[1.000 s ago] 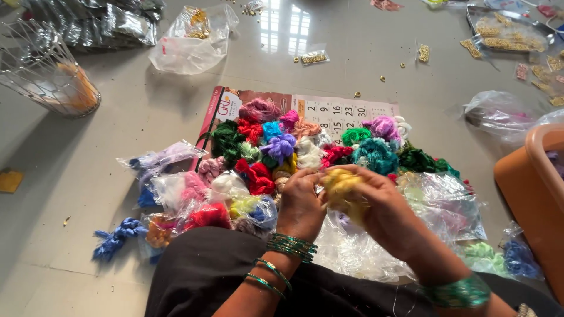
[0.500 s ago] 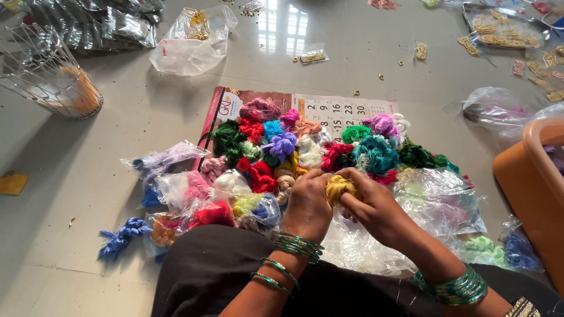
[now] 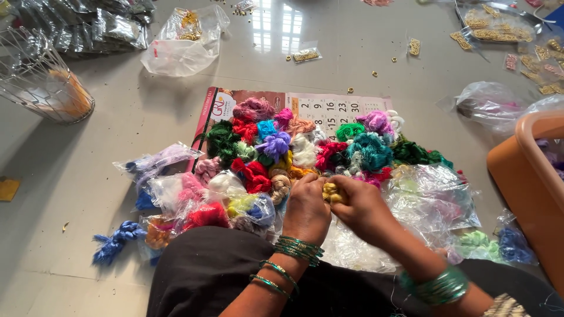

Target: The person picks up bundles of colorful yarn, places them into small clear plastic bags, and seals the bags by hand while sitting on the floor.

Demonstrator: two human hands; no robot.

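Yellow thread bundle pinched, seemingly, between left hand and right hand.

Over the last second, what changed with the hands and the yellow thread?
Both hands, left hand and right hand, drew closer together and squeezed the yellow thread bundle from a loose fluffy tuft into a small tight wad, now mostly hidden between the fingers. The pile of coloured threads, calendar and plastic bags stayed put.

Bright daylight, window glare on the glossy floor, sharp focus, soft shadows.
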